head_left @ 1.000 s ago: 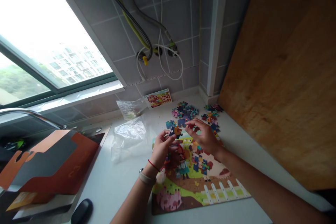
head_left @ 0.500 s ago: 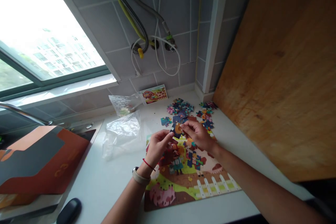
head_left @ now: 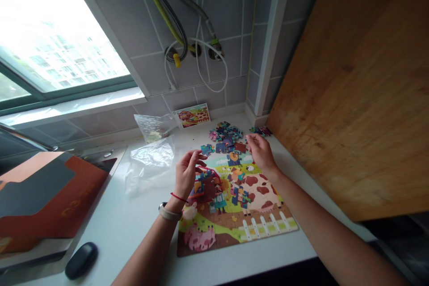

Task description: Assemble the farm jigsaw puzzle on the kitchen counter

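A farm-scene jigsaw puzzle (head_left: 231, 219) lies on the white counter, mostly joined, with a cow, a pig and a fence on it. Over its left part hovers my left hand (head_left: 187, 172), fingers apart and holding nothing. My right hand (head_left: 263, 154) is at the upper right beside the loose pieces, fingers curled together; whatever they hold is hidden. A dark puzzle piece with an orange shape (head_left: 233, 158) lies by the puzzle's top edge. Loose pieces (head_left: 226, 131) are heaped behind it. More loose pieces (head_left: 240, 195) rest on top of the puzzle.
A picture card (head_left: 191, 116) leans near the tiled wall. Clear plastic bags (head_left: 152, 156) lie left of the puzzle. Farther left are an orange and grey box (head_left: 43, 196) and a black rounded object (head_left: 81, 260). A wooden panel (head_left: 351, 98) stands on the right.
The dark piece with the orange shape has left my hands and lies at the puzzle's top. My right hand has moved up and right to the loose pieces; my left hand has drawn left and opened.
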Action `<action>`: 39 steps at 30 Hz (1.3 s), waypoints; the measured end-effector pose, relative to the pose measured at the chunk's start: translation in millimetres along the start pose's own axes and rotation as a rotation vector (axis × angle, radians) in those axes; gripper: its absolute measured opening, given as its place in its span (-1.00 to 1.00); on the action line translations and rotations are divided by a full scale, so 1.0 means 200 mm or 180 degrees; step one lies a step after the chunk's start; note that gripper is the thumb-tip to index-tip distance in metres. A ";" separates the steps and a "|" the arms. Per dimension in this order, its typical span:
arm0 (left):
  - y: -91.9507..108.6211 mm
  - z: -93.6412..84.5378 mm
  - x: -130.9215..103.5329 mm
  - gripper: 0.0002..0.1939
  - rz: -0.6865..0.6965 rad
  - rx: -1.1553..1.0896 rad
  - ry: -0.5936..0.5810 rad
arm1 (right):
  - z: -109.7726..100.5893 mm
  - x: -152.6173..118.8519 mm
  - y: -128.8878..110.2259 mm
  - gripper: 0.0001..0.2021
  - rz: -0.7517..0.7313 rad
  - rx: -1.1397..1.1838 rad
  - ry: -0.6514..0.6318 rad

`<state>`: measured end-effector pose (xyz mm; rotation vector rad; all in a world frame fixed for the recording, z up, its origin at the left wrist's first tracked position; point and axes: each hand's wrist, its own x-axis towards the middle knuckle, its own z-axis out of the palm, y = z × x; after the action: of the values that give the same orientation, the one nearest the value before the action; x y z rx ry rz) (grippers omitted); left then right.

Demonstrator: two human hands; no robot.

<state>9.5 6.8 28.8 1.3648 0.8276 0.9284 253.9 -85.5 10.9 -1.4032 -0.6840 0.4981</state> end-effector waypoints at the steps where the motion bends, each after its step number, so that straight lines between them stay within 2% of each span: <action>1: -0.01 0.00 -0.01 -0.47 0.0066 0.0075 -0.0051 | 0.01 -0.01 -0.01 -0.49 0.0041 0.0111 0.0019; 4: -0.03 0.02 0.00 -0.53 0.0281 0.0445 -0.0239 | 0.01 -0.01 -0.03 -0.44 0.0181 0.0542 0.0173; 7: -0.01 0.09 0.08 -0.63 0.0593 0.1121 -0.0622 | -0.02 0.02 -0.03 -0.40 0.0204 0.0970 0.0471; 11: 0.05 0.25 0.29 -0.75 0.1480 0.2775 -0.1684 | -0.11 0.10 0.00 -0.32 0.0202 0.1110 0.1084; 14: 0.06 0.39 0.44 -0.77 0.1716 0.3224 -0.2107 | -0.17 0.15 0.03 -0.25 0.0435 0.0828 0.1356; 18: 0.03 0.52 0.55 -0.73 0.1848 0.3581 -0.2550 | -0.20 0.18 0.08 -0.42 0.0380 0.0429 0.1454; 22: 0.02 0.58 0.60 -0.72 0.1924 0.3812 -0.2971 | -0.19 0.19 0.10 -0.69 0.0540 0.0421 0.1302; 25: 0.02 0.59 0.62 -0.69 0.1900 0.3895 -0.3108 | -0.19 0.18 0.11 -0.74 0.0618 0.0445 0.1179; 30: 0.02 0.59 0.63 -0.66 0.1871 0.3874 -0.3080 | -0.19 0.18 0.11 -0.75 0.0583 0.0439 0.1168; 39: 0.03 0.58 0.64 -0.66 0.1668 0.3458 -0.2770 | -0.17 0.19 0.11 -0.58 0.0416 0.0410 0.1145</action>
<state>167.6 72.9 46.3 2.7313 0.2289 0.0803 305.4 -81.2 -6.5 -1.3745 -0.2667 0.3708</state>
